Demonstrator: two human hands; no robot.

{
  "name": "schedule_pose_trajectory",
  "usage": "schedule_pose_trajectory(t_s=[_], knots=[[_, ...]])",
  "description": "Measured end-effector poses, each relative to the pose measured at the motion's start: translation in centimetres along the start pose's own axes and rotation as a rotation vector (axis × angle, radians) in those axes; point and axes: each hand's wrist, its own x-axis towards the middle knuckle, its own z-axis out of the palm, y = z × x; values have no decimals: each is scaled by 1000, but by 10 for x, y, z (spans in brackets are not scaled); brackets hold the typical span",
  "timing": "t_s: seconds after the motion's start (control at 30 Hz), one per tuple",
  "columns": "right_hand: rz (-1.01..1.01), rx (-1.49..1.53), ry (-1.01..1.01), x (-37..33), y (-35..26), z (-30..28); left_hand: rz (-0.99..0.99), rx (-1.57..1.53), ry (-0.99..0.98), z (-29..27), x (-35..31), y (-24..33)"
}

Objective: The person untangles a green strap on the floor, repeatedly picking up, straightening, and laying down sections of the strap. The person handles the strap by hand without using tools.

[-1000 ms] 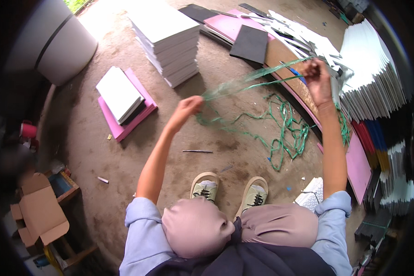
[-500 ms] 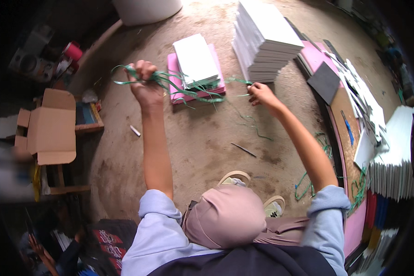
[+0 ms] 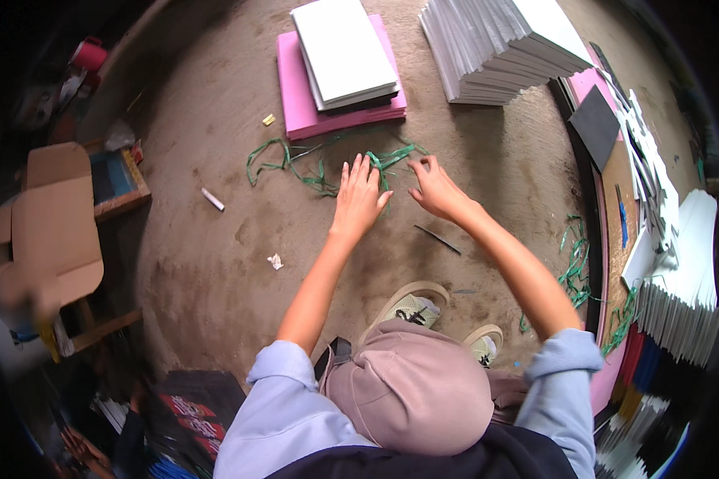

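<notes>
A tangle of green plastic twine (image 3: 315, 177) lies on the floor just below the stacks. My left hand (image 3: 359, 195) rests on its right part, fingers stretched out and thumb apart, gripping nothing. Beside it is my right hand (image 3: 435, 190), close to the twine's right end. Its fingers are slightly bent, with a gap between thumb and forefinger and nothing visible between them. Beyond my hands sits a stack of white sheets (image 3: 345, 52) with a dark layer beneath, on top of a stack of pink sheets (image 3: 291, 84).
A tall white stack (image 3: 487, 60) stands at the far right. Along the right lie a dark square sheet (image 3: 595, 128), white offcuts (image 3: 651, 176) and more green twine (image 3: 574, 267). A cardboard box (image 3: 52, 215) is at left. A white marker-like stick (image 3: 212, 199) and a thin dark rod (image 3: 438, 239) lie on the floor.
Both hands have come down and closer together. The green twine, earlier gripped in my left fist and spread across the stack, now lies on the floor. The view has shifted.
</notes>
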Motion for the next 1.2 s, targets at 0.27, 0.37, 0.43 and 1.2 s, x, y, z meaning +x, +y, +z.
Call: schedule_pose_trajectory(t_s=[0.27, 0.37, 0.43, 1.2], knots=[[150, -130, -205, -151, 63, -130, 378, 68, -48, -67, 43, 85], [352, -69, -113, -216, 93, -139, 623, -178, -121, -50, 68, 143], [452, -66, -86, -268, 124, -130, 772, -249, -196, -26, 73, 184], [633, 186, 786, -323, 223, 4, 505, -718, -422, 102, 77, 256]])
